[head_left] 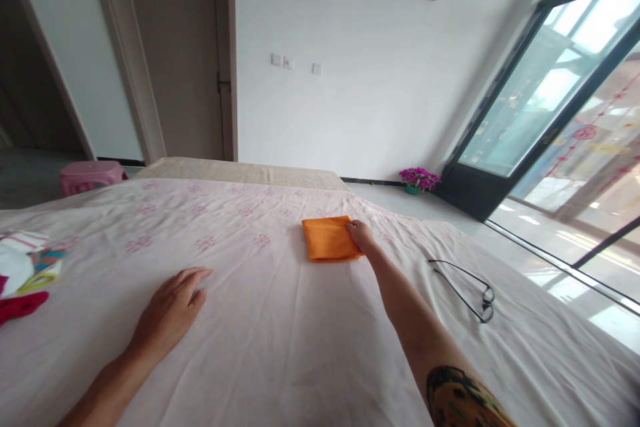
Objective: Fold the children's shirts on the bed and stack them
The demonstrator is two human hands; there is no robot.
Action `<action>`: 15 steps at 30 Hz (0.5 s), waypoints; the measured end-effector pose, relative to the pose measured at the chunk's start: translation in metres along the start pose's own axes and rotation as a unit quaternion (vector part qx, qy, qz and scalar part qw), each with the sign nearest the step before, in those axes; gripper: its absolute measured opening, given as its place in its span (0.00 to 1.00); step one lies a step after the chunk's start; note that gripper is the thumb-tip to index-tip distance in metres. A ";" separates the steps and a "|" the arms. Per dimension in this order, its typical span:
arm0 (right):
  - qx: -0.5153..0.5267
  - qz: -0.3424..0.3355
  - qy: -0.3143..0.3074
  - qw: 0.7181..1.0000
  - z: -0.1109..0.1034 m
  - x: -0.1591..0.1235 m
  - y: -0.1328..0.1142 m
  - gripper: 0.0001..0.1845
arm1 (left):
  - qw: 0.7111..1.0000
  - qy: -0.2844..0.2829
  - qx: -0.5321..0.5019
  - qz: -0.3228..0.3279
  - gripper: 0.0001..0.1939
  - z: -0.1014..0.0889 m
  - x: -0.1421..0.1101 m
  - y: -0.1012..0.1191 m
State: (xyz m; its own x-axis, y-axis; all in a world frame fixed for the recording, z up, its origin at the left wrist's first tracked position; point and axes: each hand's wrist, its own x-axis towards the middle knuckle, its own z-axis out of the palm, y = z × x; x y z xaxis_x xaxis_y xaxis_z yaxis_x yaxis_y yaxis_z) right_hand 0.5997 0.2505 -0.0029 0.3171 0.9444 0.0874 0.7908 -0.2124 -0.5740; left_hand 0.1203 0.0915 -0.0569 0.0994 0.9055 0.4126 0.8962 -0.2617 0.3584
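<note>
A folded orange cloth (330,239) lies on the pale sheet with pink flower prints (240,333). My right hand (360,236) grips the cloth at its right edge, thumb on top and the other fingers mostly hidden. To the left, my left hand (176,303) rests low over the sheet, holding nothing, with its thumb apart from the loosely bent fingers. It is well away from the orange cloth.
Black-framed glasses (484,300) lie to the right of my right forearm. At the left edge is a pile of small clothes with a red piece (24,307). Beyond stand a pink stool (93,177) and a pot of magenta flowers (419,179) near the glass door.
</note>
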 end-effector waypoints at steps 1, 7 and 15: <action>-0.023 0.003 0.001 1.000 -0.001 -0.001 0.000 0.17 | 1.000 -0.001 0.001 0.001 0.21 0.000 0.000 0.000; -0.123 -0.003 0.043 0.991 -0.002 -0.015 -0.015 0.25 | 1.000 -0.006 0.010 0.007 0.21 0.003 0.000 -0.003; -0.266 -0.161 -0.072 0.948 0.027 -0.046 -0.024 0.33 | 1.000 0.000 0.008 0.010 0.21 0.003 0.000 -0.003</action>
State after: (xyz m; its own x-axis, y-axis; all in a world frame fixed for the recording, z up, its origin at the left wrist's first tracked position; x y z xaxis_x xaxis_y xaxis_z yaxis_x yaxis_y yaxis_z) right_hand 0.5516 0.2194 -0.0150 -0.0307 0.9981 0.0540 0.9986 0.0329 -0.0404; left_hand 0.1188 0.0933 -0.0611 0.1180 0.8998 0.4201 0.9010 -0.2749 0.3357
